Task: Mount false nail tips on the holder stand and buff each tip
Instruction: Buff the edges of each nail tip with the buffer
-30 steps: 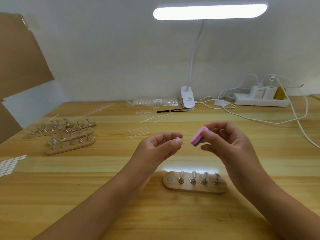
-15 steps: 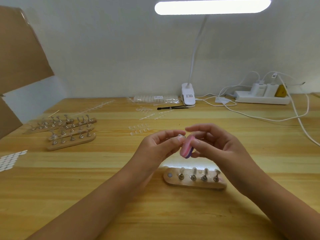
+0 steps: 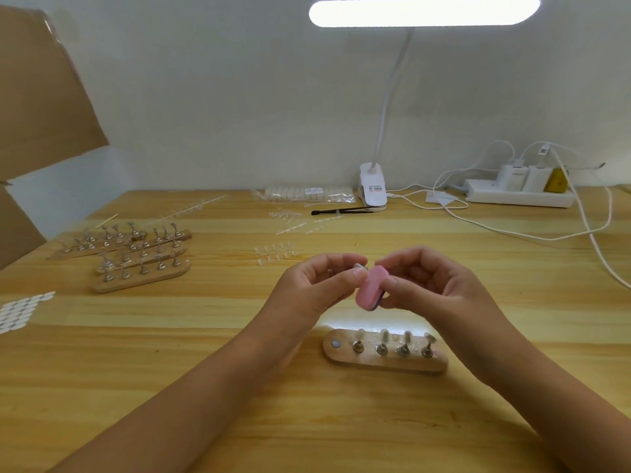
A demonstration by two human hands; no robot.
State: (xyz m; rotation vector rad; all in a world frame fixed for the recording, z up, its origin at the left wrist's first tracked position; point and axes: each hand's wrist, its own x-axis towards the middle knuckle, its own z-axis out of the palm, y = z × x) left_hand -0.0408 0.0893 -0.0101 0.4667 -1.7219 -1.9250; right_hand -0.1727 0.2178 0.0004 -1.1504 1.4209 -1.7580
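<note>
Buffer [image 3: 370, 288] closer, against nail tip [image 3: 359, 266]

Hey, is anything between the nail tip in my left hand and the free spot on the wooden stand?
Nothing visible. The left hand pinches the nail tip, the pink buffer block right beside it. Below, the holder stand has its left-end round spot bare, the way down open.

Small nail-craft workstation, wooden bench [image 3: 136, 353] against a plain white wall, clip-on LED desk lamp [image 3: 423, 11], wooden nail-tip holder stands [image 3: 141, 279], bagged false nail tips [image 3: 307, 193], white power strip [image 3: 519, 197]
</note>
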